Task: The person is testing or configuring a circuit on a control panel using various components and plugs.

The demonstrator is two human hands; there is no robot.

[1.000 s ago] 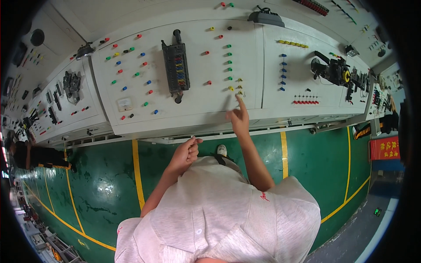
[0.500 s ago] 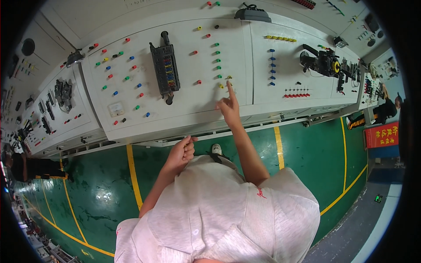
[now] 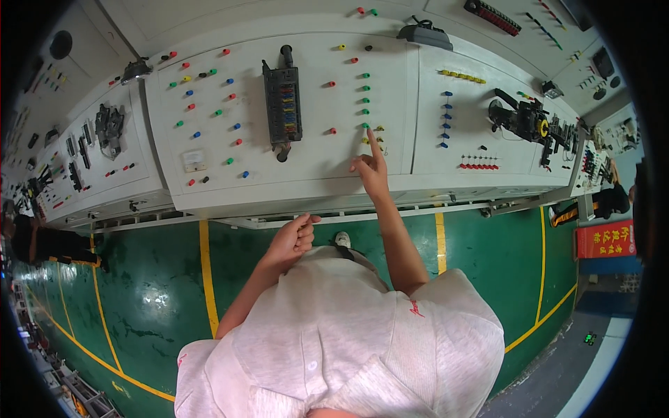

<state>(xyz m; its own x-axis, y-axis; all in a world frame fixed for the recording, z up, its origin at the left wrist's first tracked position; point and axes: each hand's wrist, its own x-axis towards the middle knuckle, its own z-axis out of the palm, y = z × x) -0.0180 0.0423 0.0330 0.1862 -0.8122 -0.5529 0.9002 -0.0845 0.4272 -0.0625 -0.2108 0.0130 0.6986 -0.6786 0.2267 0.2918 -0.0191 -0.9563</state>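
My right hand [image 3: 371, 173] reaches out over the white panel [image 3: 230, 188], index finger stretched out and the other fingers curled, holding nothing. Its fingertip is at or just beside the lowest green socket [image 3: 366, 126] of a vertical row; whether it touches cannot be told. Small yellow sockets [image 3: 380, 128] lie around that finger, partly covered by it. My left hand [image 3: 294, 237] is closed in front of my body, off the panel, with nothing visible in it. Left of the row, a black fuse box [image 3: 282, 104] with coloured fuses is mounted on the panel.
Red, green and blue sockets [image 3: 237, 126] dot the panel's left part. To the right are blue connectors [image 3: 447, 116] and a black switch assembly [image 3: 519, 118]. A black lamp-like part [image 3: 425, 33] sits above. Other people [image 3: 52, 240] stand far left and right.
My right fingertip has shifted slightly up and left across the panel, from among the yellow sockets to the lowest green one. The whole view has shifted a little. My left hand stays closed.
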